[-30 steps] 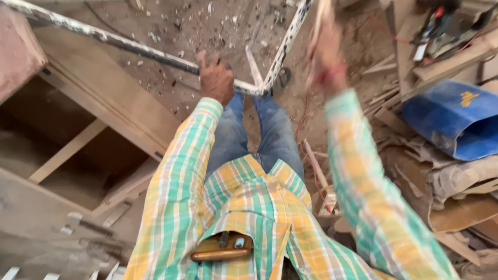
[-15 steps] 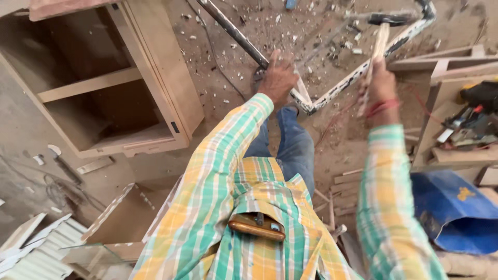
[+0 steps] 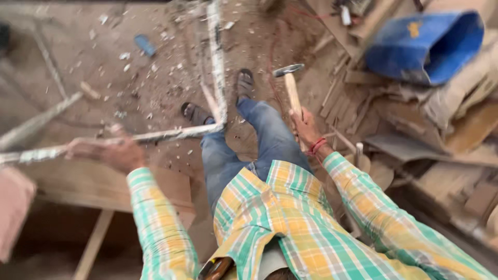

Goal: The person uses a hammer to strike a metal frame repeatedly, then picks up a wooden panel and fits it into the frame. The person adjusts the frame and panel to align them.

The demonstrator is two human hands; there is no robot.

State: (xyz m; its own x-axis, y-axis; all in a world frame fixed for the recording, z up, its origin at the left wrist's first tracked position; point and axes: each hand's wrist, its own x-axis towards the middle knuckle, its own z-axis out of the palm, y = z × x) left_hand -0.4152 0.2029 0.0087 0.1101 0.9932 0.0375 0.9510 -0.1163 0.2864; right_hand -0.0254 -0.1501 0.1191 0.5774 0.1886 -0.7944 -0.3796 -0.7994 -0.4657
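Head view: left hand (image 3: pixel 116 153) grips stiff, probably light metal frame (image 3: pixel 218 78) at its rail; right hand (image 3: pixel 306 127), beside frame's corner, clenches hammer (image 3: pixel 292 88) mid-handle.

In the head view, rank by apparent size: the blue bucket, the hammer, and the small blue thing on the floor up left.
1. Blue bucket, on its side, clearly largest.
2. Hammer, in the right hand.
3. Small blue object, smallest; it lies farther off and blurred, so its true size is unsure.

Frame (image 3: pixel 155 136) left, hammer (image 3: pixel 291 88) right
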